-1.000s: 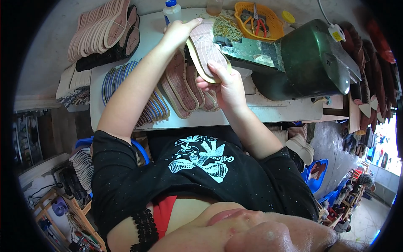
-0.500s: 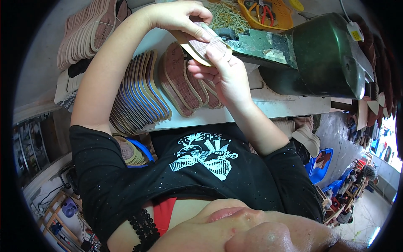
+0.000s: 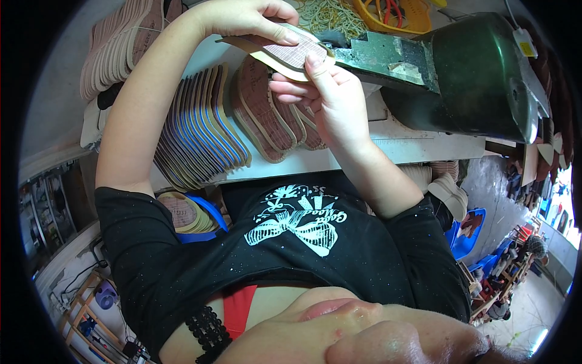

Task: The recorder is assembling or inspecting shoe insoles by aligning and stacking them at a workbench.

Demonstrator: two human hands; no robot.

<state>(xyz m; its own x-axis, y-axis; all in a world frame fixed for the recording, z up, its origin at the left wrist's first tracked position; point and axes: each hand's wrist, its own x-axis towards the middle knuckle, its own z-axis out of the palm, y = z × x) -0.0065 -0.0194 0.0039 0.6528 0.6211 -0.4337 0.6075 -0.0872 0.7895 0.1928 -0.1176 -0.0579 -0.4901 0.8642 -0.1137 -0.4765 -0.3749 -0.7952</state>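
Note:
Both hands grip one shoe insole (image 3: 291, 53), brown-pink on its face with a pale yellowish border. My left hand (image 3: 257, 19) is closed over its far edge, thumb pressed on the upper face. From the near right side, my right hand (image 3: 339, 100) pinches it, thumb on top and fingers beneath. The insole's right end touches or lies just beside the tip of a green machine's arm (image 3: 388, 67); the exact contact is hidden. Below the hands, several brown insoles (image 3: 257, 118) lie overlapped on the white table (image 3: 364, 151). Left of them leans a row of blue-edged insoles (image 3: 200, 130).
The machine's dark green body (image 3: 479, 76) stands at the right. Behind the hands are a heap of thin yellowish strips (image 3: 330, 18) and a yellow basket (image 3: 370, 24) holding tools. A tied insole stack (image 3: 118, 54) stands far left. A blue container (image 3: 212, 215) holds more insoles.
The insole has swung flatter and shifted slightly up and left at its free end. Both hands have moved a little with it, still gripping. The whole view has shifted slightly.

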